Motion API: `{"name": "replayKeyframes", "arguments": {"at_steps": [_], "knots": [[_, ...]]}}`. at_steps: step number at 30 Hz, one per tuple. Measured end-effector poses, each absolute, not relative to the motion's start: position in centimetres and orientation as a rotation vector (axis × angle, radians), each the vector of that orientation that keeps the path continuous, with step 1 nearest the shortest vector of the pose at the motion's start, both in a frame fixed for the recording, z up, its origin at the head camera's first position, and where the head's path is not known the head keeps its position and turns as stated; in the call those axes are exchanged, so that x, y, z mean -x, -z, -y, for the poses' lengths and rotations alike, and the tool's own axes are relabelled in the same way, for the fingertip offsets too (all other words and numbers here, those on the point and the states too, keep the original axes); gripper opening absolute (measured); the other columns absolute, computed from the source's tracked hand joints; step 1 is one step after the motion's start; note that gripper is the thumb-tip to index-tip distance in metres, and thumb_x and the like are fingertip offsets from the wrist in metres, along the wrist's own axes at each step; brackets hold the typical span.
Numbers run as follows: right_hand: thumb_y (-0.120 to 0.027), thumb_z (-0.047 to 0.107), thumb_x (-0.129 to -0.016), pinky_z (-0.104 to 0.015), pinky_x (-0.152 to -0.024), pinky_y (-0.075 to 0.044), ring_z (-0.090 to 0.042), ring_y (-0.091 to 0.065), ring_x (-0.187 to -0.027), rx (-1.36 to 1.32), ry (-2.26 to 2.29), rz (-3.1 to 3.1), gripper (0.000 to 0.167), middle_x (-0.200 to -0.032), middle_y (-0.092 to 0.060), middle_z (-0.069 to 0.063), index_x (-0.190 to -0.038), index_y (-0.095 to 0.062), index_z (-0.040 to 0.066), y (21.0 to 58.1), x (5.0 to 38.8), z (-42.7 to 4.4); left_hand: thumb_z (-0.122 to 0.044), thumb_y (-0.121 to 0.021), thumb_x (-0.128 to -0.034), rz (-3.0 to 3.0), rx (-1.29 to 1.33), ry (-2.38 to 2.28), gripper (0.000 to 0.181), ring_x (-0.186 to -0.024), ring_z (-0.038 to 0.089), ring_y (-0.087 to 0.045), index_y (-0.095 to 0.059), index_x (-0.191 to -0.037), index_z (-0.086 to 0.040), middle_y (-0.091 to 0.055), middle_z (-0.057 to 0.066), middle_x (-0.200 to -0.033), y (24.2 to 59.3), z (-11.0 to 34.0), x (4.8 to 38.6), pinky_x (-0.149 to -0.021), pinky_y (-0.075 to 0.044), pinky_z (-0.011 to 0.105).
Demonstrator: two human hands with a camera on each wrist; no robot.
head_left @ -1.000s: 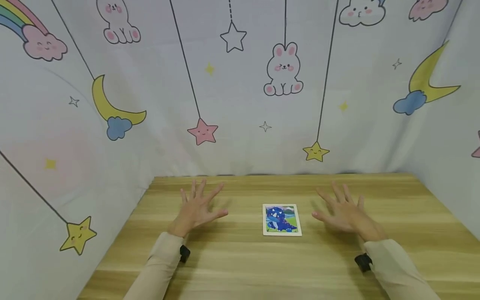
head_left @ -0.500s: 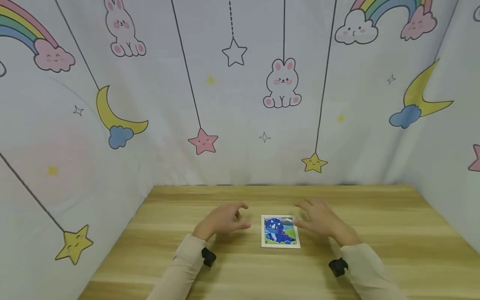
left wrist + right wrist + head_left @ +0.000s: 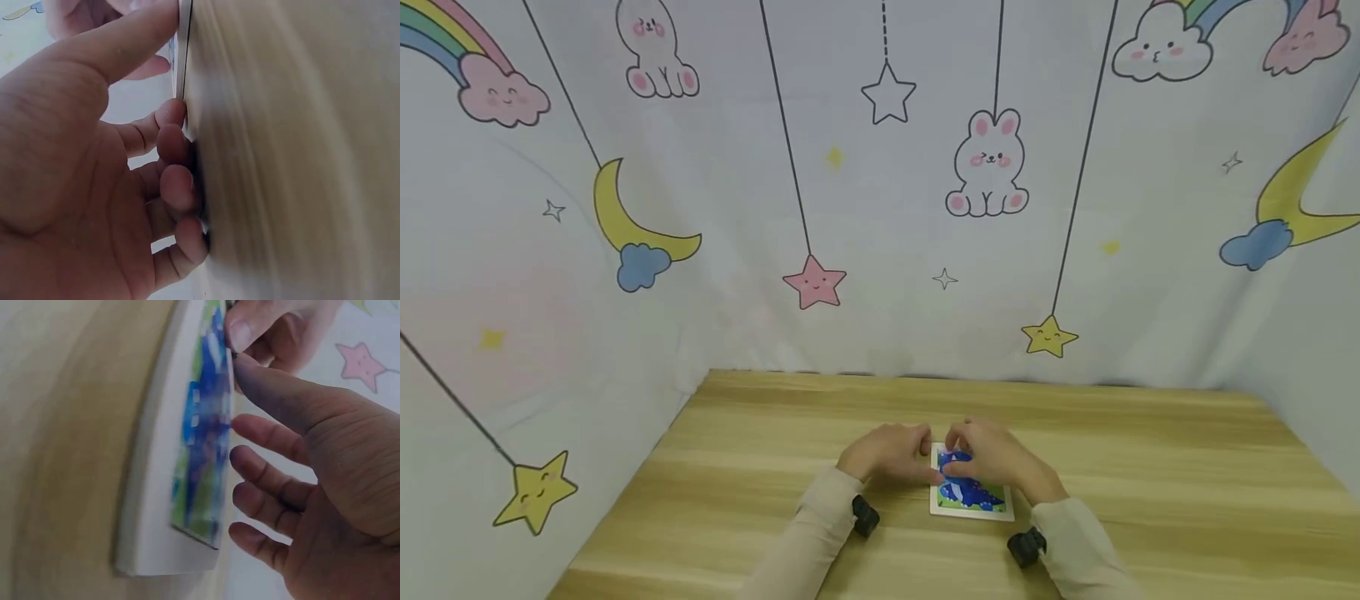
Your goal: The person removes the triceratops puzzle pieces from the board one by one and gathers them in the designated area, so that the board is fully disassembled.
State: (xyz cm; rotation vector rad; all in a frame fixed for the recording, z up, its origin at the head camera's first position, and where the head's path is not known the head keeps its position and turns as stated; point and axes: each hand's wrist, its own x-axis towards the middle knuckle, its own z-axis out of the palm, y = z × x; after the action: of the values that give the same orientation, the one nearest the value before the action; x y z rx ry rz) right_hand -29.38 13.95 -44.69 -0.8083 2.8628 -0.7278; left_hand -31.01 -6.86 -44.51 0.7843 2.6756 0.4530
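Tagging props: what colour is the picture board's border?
White; the border shows best in the right wrist view.

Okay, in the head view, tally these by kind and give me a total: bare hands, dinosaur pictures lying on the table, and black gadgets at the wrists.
Hands: 2 (left hand, right hand)
Dinosaur picture: 1
Black gadgets: 2 (left gadget, right gadget)
Total: 5

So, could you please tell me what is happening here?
Someone is working at a white-framed dinosaur picture that lies on a wooden table. The left hand is at the picture's left edge, and the right hand is over its upper part, close to the left. Whether either grips it is hard to tell.
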Motion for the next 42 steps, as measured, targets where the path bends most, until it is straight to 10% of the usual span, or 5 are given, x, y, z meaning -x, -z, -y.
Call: {"name": "replayKeyframes", "arguments": {"at_steps": [42], "knots": [[-0.079, 0.020, -0.088, -0.046, -0.090, -0.044, -0.016, -0.053, -0.090, 0.700, 0.739, -2.819, 0.023, -0.099, -0.056, 0.002, -0.105, -0.065, 0.015, 45.3, 28.9, -13.4, -0.055, -0.072, -0.0868, -2.646, -0.735, -0.395, 0.042, -0.068, 0.012, -0.047, -0.052, -0.100, -0.021, -0.052, -0.004, -0.077, 44.3, 6.4, 31.0, -0.061, -0.038, 0.028]]}}
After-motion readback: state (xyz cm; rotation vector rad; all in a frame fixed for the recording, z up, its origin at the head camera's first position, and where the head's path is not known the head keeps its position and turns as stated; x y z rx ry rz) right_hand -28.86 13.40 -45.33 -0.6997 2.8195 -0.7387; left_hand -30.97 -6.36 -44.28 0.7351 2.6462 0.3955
